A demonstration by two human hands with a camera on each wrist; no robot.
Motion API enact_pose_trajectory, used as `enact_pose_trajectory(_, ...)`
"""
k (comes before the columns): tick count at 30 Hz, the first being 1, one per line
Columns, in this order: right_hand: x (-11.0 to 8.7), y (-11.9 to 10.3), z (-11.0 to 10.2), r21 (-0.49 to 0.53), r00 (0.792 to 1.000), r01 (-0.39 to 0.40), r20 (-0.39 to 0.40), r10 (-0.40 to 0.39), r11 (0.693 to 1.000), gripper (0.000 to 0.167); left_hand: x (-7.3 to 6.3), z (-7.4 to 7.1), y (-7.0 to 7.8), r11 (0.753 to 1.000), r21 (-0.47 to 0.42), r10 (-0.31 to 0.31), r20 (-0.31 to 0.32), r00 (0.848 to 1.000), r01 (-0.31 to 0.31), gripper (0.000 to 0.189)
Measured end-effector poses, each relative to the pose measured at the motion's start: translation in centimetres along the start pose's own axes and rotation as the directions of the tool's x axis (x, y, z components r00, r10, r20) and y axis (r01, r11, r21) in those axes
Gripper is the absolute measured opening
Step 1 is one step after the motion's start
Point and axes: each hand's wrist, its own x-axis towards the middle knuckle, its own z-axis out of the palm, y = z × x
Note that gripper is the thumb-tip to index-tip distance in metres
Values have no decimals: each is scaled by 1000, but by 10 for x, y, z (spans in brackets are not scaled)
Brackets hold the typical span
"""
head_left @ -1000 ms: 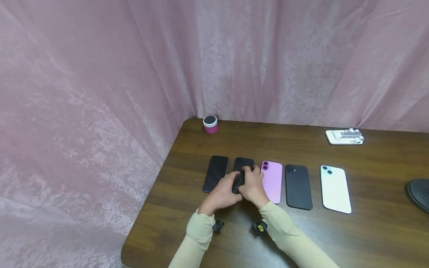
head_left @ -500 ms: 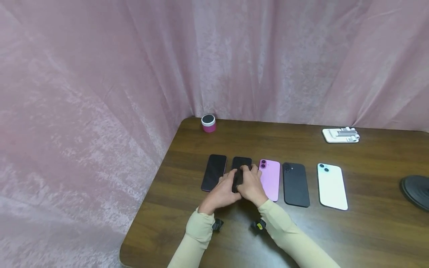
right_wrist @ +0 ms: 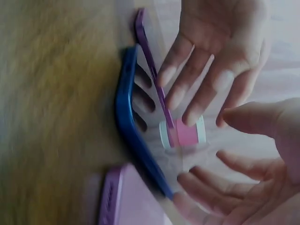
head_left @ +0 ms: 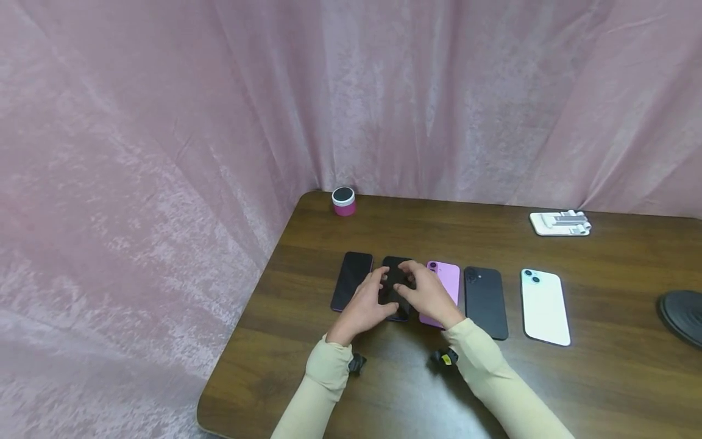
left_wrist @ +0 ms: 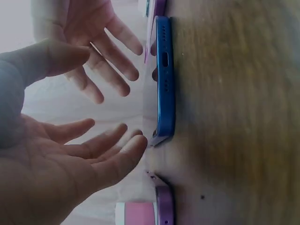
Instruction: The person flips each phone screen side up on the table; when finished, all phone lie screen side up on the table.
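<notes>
A dark-faced smartphone (head_left: 390,294) lies flat on the table between the two hands; its blue edge (left_wrist: 166,93) shows in the left wrist view. On its left side is the left hand (head_left: 364,310), fingers spread and loosely bent, holding nothing. The right hand (head_left: 433,296) hovers over the phone's right side and partly covers a pink phone (head_left: 451,280); it too holds nothing. In the right wrist view gaps show between the right hand's fingers (right_wrist: 206,187) and most of the blue phone. A purple-edged phone (head_left: 351,281) lies dark face up beside the left hand.
Right of the pink phone lie a black phone (head_left: 486,303) and a white phone (head_left: 546,308), backs up. A pink jar (head_left: 344,203) stands at the back left corner. A folded white stand (head_left: 560,224) lies at the back right, a round black base (head_left: 685,317) at the right.
Both hands have come off the dark-faced phone between them. The right hand has moved right and the gap between the hands has widened, uncovering more of that phone.
</notes>
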Motion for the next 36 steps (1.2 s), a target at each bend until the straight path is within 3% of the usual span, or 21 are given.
enact_pose_trajectory(5,2,9,-14,50,999,50,-1,-50,998,37,8,2,5,997,-61,43,18,999,-42,73)
enact_pose_trajectory(10,1,17,-27,96,999,42,-15,-40,995,34,17,6,15,996,-51,81,50,995,-79,75)
enact_pose_trajectory(20,2,33,-49,50,996,69,-53,-66,996,30,28,14,27,992,-16,123,88,988,-122,80)
enact_pose_trajectory(28,0,45,-67,39,998,23,-62,-21,999,33,36,24,34,991,-23,136,161,977,-134,82)
enact_pose_trajectory(31,0,49,-74,42,997,16,-71,-13,999,34,39,27,36,988,-25,156,164,974,-154,83)
enact_pose_trajectory(36,-1,55,-81,39,997,8,-71,-6,999,35,40,33,38,990,12,136,168,976,-140,86)
